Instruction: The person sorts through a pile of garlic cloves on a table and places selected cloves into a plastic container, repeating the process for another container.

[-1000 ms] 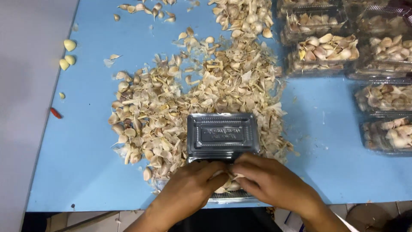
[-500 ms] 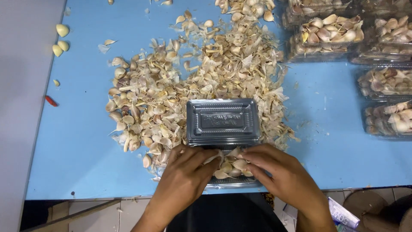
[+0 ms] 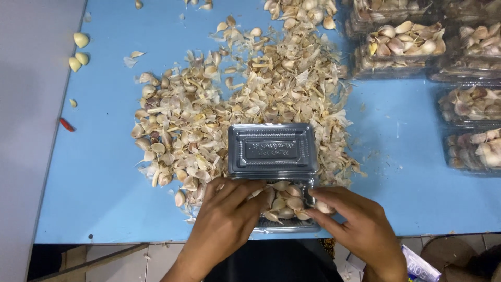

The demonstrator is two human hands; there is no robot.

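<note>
As you bend over the blue table (image 3: 94, 198), your left hand (image 3: 224, 219) and right hand (image 3: 360, 230) rest fingers spread and loose, gripping nothing, on the garlic cloves (image 3: 284, 201) heaped in a clear clamshell tray (image 3: 284, 225) at the table's near edge. Its hinged lid (image 3: 272, 149) lies open, flat on the loose garlic pile (image 3: 209, 120). Filling looks nearly complete; closing calls for levelling the heap first. 5 or more filled clear packs (image 3: 402, 47) line the far right.

Your blue table (image 3: 104, 198) lies under even light; grey wall (image 3: 26, 156) left of hands, tiled floor (image 3: 130, 261) below near edge.
</note>
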